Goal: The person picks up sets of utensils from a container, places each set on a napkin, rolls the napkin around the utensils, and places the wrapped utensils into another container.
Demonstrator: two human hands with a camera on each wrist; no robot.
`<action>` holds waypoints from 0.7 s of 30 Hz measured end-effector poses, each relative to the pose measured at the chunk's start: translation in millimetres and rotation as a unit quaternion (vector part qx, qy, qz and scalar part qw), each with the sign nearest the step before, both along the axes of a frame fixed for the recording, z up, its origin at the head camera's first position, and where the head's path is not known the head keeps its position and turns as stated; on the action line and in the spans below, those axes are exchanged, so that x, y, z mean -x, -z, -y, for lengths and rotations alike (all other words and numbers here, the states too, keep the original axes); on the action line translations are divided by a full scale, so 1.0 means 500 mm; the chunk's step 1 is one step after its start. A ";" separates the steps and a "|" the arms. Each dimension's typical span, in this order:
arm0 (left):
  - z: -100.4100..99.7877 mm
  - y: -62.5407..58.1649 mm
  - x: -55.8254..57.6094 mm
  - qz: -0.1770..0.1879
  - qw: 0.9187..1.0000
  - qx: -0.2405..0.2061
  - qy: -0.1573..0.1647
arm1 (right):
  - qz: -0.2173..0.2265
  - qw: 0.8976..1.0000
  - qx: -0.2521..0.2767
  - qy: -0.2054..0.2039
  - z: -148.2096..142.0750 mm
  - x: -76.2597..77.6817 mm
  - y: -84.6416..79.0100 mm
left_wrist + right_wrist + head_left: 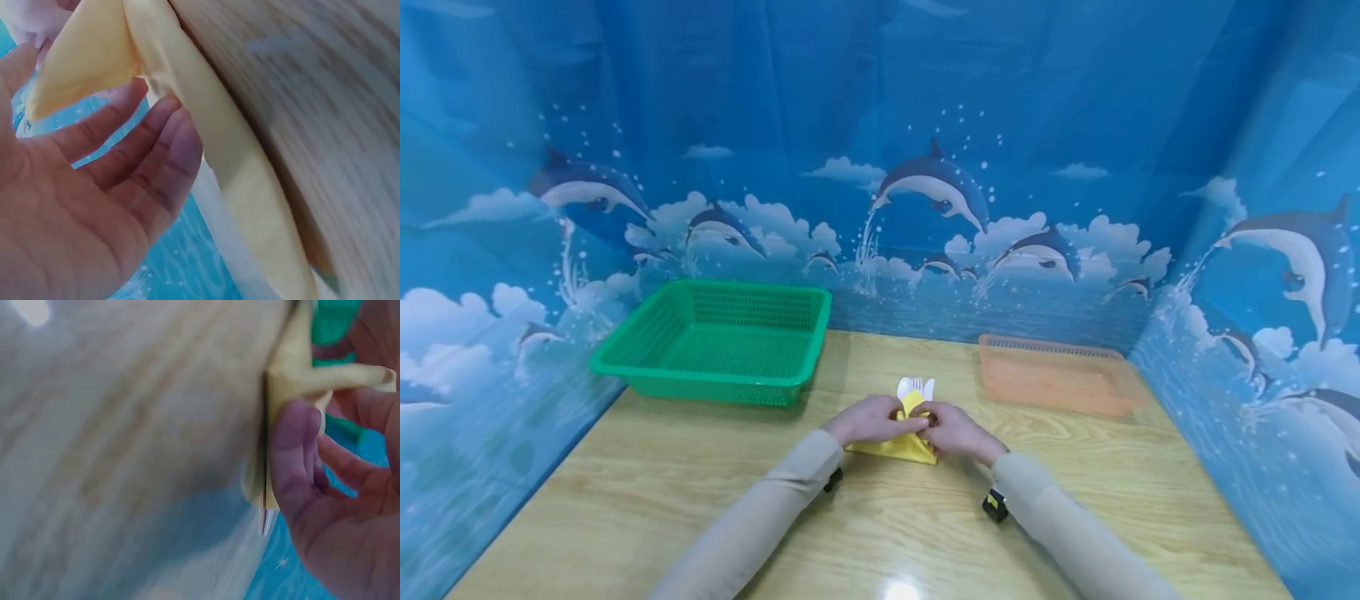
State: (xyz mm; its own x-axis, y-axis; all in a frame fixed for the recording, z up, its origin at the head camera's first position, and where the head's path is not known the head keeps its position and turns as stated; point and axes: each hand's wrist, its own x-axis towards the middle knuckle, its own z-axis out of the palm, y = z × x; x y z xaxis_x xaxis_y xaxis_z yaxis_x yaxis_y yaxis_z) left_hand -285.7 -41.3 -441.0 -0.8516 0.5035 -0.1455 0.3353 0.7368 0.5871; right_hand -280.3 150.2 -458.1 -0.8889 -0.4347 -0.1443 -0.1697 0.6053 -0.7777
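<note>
A folded yellow cloth napkin [891,448] lies on the table in the head view. Out of its far end stick the white tops of a spoon [904,387], a fork [917,384] and a knife [929,389]. My left hand [872,419] reaches in from the left; in the left wrist view its loosely straight fingers [165,147] touch the napkin's fold beside a raised flap. From the other side, my right hand [958,431] grips the napkin, its fingers [290,434] against the folded cloth in the right wrist view. The hands hide the napkin's middle.
A green plastic basket [707,386] stands at the back left of the wooden table [880,525]. At the back right is a shallow orange tray [1052,402]. A blue dolphin-print curtain [820,92] encloses the back and sides.
</note>
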 end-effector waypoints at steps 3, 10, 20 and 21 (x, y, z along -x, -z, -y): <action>0.004 0.002 -0.001 0.007 1.000 -0.022 -0.008 | -0.087 0.994 -0.064 -0.015 0.012 -0.006 0.005; 0.016 0.004 -0.004 0.096 0.992 -0.065 -0.042 | -0.162 0.975 -0.151 -0.027 0.027 -0.018 0.005; 0.026 0.020 0.007 0.133 0.990 -0.035 -0.018 | -0.295 0.921 -0.223 -0.121 0.024 -0.006 0.009; 0.025 0.021 0.008 0.129 0.991 -0.035 -0.013 | -0.293 0.921 -0.224 -0.130 0.023 -0.003 0.006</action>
State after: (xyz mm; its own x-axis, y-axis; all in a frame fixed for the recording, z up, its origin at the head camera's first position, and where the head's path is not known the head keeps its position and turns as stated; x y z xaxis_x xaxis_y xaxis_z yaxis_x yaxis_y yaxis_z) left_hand -289.8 -54.0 -451.6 -0.8031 0.4989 -0.3258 0.1484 0.6971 0.7015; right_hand -278.9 138.6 -461.3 -0.7458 -0.6571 0.1100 -0.6647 0.7225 -0.1902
